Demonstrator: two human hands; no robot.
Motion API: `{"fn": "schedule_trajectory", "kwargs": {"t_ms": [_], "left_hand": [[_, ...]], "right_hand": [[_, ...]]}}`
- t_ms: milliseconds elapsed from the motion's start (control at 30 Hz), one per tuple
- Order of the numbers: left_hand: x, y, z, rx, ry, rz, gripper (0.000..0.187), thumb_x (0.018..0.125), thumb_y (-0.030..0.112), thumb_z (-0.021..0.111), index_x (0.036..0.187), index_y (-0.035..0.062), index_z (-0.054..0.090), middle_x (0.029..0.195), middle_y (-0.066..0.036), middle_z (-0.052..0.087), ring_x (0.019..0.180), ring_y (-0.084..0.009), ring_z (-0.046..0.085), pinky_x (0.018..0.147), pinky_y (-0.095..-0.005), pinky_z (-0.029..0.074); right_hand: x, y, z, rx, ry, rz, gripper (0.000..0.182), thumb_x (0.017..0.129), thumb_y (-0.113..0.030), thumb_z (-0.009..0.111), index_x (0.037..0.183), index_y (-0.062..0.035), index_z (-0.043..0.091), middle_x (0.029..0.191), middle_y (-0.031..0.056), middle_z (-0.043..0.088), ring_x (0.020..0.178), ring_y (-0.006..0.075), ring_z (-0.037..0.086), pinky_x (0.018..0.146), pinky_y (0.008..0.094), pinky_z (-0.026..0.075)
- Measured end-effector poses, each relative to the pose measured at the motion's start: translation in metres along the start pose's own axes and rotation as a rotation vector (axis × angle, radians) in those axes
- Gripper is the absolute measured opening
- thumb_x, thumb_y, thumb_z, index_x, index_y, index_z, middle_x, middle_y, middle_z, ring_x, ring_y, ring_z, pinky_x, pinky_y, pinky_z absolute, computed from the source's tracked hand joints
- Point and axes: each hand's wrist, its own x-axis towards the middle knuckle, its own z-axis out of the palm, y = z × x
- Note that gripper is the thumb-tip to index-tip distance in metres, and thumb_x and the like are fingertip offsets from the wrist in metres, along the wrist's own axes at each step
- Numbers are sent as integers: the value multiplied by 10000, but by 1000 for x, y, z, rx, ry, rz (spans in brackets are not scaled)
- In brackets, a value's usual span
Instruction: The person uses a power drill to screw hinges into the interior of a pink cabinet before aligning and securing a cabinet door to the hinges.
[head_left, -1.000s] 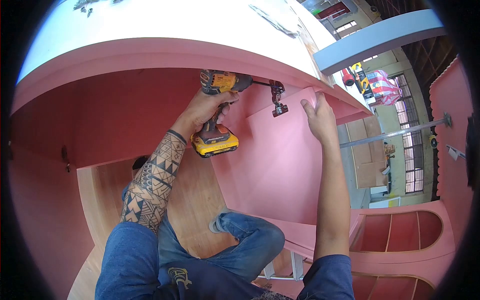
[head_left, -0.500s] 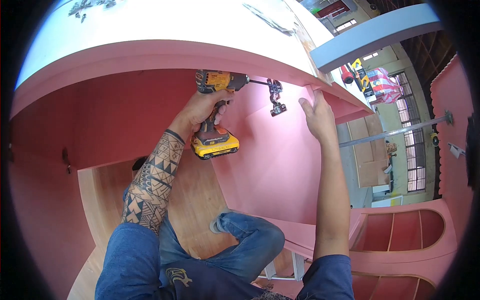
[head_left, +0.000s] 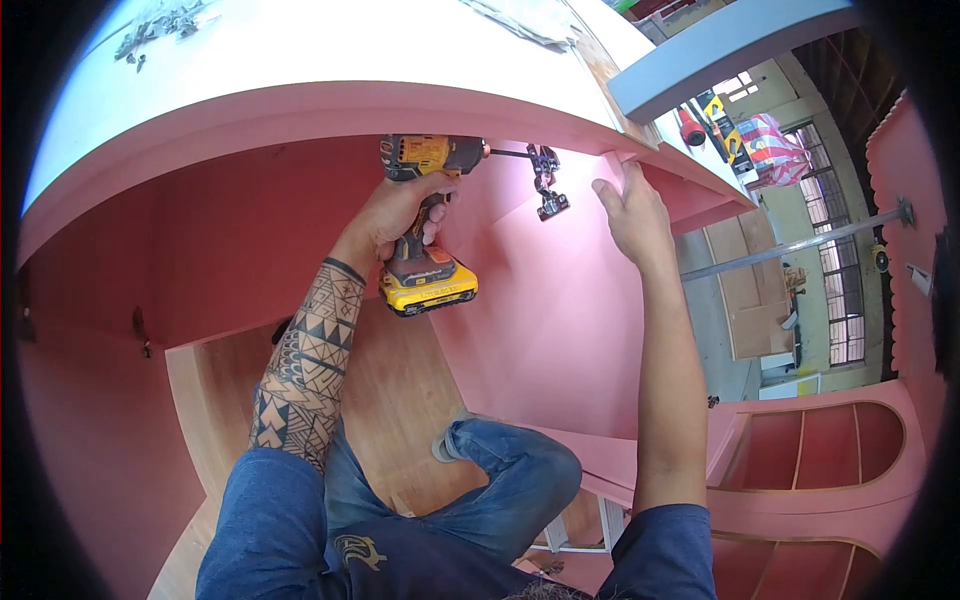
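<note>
My left hand [head_left: 425, 205] is wrapped round the grip of a yellow and black cordless drill [head_left: 430, 285]. Its long bit points right and reaches a dark metal hinge [head_left: 546, 185] on the pink panel [head_left: 540, 330], under the pink rim of the white-topped cabinet. At the panel's right edge, my right hand [head_left: 638, 215] holds on near the top corner, thumb on the near face and the other fingers partly hidden along the edge. The bit's tip is hard to make out against the hinge.
Small metal parts [head_left: 160, 30] and a clear plastic bag [head_left: 525, 20] lie on the white top [head_left: 330, 45]. A grey bar [head_left: 730, 65] crosses at upper right, near a red and white striped bag [head_left: 775, 150]. Pink arched frames [head_left: 720, 510] stand at lower right.
The view has shifted slightly. The drill and the hinge appear a little further left and up, with the bit still at the hinge. Both hands keep their holds.
</note>
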Motion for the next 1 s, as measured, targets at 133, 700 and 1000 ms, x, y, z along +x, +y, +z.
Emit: {"fn": "schedule_trajectory", "kwargs": {"t_ms": [133,700,1000], "left_hand": [[0,1,-1,11,-31,-31,235,965,241,710,1081,60,616,722,3,592,497,-68,515,448,-244,471],[0,-6,8,-49,-4,-15,242,965,280,700,993,56,615,671,10,561,501,-77,517,458,-254,470],[-4,-9,7,-82,-13,-11,290,964,304,711,1036,38,622,664,6,566,499,-84,523,454,-258,462]], "right_hand": [[-1,-1,0,0,8,-5,516,1035,-359,620,1360,29,519,1184,328,702,1155,503,662,979,582,513],[-2,-6,-4,-19,-14,25,525,1033,-354,625,1386,20,522,1189,299,716,1181,469,666,986,571,517],[-3,-7,-3,12,12,37,510,1016,-360,640,1367,-4,536,1195,299,711,1170,487,660,976,575,513]]}}
